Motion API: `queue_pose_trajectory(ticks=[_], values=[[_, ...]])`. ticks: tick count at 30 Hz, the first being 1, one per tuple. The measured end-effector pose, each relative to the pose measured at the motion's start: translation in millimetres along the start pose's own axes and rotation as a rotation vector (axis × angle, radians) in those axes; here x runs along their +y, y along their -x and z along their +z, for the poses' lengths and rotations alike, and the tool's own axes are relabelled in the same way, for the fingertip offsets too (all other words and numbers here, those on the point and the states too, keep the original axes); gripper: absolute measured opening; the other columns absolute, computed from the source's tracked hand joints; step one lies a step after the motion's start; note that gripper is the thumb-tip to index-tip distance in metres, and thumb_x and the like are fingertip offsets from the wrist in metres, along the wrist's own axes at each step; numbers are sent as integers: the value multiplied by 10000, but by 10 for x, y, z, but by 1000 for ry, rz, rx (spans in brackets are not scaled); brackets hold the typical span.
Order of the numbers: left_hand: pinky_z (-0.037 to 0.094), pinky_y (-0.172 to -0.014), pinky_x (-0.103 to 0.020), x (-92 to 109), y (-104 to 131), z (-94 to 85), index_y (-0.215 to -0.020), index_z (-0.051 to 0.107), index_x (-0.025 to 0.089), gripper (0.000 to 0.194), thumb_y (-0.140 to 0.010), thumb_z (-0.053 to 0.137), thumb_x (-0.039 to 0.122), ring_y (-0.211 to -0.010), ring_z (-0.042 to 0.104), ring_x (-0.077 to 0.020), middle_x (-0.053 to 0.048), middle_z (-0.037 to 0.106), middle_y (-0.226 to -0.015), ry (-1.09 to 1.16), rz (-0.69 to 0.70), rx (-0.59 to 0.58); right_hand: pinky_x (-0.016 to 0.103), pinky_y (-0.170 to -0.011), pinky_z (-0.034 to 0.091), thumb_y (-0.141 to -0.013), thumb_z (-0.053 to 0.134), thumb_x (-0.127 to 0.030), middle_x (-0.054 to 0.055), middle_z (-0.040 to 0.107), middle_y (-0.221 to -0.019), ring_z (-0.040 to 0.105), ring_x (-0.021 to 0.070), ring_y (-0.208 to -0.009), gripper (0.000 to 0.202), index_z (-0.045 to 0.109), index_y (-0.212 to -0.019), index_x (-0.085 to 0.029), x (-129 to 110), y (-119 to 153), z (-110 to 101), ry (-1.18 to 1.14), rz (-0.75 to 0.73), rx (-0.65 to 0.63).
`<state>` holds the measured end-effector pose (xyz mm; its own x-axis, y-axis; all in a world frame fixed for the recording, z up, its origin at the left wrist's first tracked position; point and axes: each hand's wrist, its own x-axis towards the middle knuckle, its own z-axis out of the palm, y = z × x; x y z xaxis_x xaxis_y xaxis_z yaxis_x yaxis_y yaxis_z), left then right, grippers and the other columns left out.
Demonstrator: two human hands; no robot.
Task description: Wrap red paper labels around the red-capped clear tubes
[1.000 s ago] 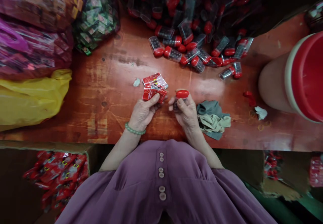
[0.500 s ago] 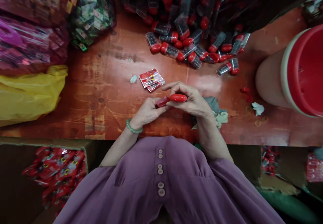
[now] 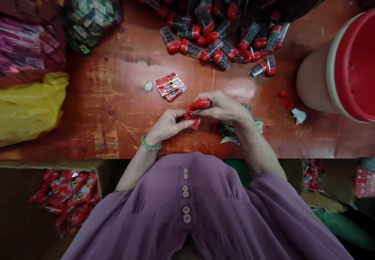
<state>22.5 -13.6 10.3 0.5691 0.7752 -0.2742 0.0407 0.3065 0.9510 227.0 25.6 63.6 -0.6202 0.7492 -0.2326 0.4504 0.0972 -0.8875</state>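
Note:
My left hand [image 3: 167, 128], with a green bead bracelet at the wrist, pinches a small red printed packet [image 3: 195, 122] between thumb and fingers. Close beside it, my right hand [image 3: 224, 106] is closed around a red-capped tube [image 3: 200, 104]. Only the glossy cap shows well; fingers cover most of the tube's body. The cap end lies right over the packet's upper part, and I cannot tell whether the packet goes into the tube. Just beyond my hands, a few flat red packets [image 3: 169, 84] lie overlapped on the wooden table [image 3: 117, 103].
Many clear tubes with red caps [image 3: 191, 49] are heaped at the back. A red-rimmed bucket [image 3: 318, 72] stands at right. Bags of small packets [image 3: 90, 13] and a yellow bag [image 3: 29, 107] sit at left. Grey-green cloth [image 3: 231, 131] lies beneath my right forearm.
The packet has swung from lying lengthwise to facing up below the red cap. My right hand has tilted the tube and shifted slightly left. The whole view has moved a little.

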Motion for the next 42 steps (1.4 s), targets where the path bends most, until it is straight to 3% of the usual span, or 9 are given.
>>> queue_pose_trajectory(ticks=[9, 16, 19, 22, 25, 29, 35, 38, 42], values=[[477, -592, -223, -50, -29, 22, -822, 763, 144, 179, -752, 730, 305, -580, 597, -94, -19, 735, -706, 111, -41, 88, 232, -548, 265, -801, 701, -345, -70, 394, -582, 352, 73, -579, 339, 477, -607, -179, 158, 44, 72, -49, 68, 176], [548, -656, -256, -54, -19, -68, -1133, 691, 140, 460, -733, 790, 346, -592, 646, -114, 5, 705, -652, 232, -46, 222, 238, -527, 241, -779, 703, -299, -68, 317, -587, 297, 71, -569, 386, 389, -579, -199, 185, -2, 56, -184, 98, 321], [536, -610, -232, -49, -16, -108, -1095, 686, 144, 495, -743, 782, 478, -613, 660, -112, -25, 726, -737, 293, -53, 261, 242, -526, 230, -776, 705, -263, -68, 283, -587, 266, 72, -570, 406, 358, -572, -206, 204, 6, 80, -196, 127, 446], [516, -562, -225, -19, -58, -77, -1036, 705, 151, 570, -723, 744, 625, -649, 672, -124, -52, 741, -844, 286, -72, 159, 243, -535, 250, -783, 698, -270, -65, 312, -583, 282, 77, -573, 384, 383, -574, -203, 159, 17, 131, -190, 126, 439], [510, -569, -229, 28, -121, 6, -802, 721, 148, 461, -658, 812, 576, -611, 637, -118, -15, 715, -713, 148, -84, 65, 246, -553, 273, -788, 692, -295, -66, 363, -581, 321, 81, -580, 329, 441, -599, -196, 83, 4, 184, -132, 110, 424], [514, -529, -232, 64, -125, 88, -621, 674, 152, 410, -673, 811, 534, -487, 585, -100, -4, 661, -539, 120, -166, 87, 250, -576, 306, -785, 684, -315, -70, 379, -575, 342, 83, -584, 310, 455, -615, -195, 43, -31, 245, -88, 77, 417], [516, -512, -229, -36, 115, -46, -657, 723, 141, 438, -727, 758, 572, -485, 616, -114, -67, 719, -597, 183, -204, 168, 256, -574, 342, -790, 699, -399, -55, 390, -597, 356, 91, -587, 364, 444, -617, -206, 106, -33, 288, -164, 110, 459], [503, -499, -228, -67, 287, -187, -661, 737, 150, 419, -747, 743, 560, -480, 615, -119, -63, 710, -579, 182, -181, 324, 265, -587, 371, -794, 710, -378, -48, 373, -607, 386, 100, -602, 384, 418, -606, -215, 138, 19, 207, -198, 139, 645], [535, -540, -268, 206, 558, -167, -667, 756, 189, 358, -796, 717, 521, -508, 626, -140, -48, 700, -568, 163, -44, 434, 267, -576, 381, -748, 760, -328, -46, 388, -597, 405, 103, -599, 396, 423, -574, -214, 172, 70, 154, -269, 196, 808]])
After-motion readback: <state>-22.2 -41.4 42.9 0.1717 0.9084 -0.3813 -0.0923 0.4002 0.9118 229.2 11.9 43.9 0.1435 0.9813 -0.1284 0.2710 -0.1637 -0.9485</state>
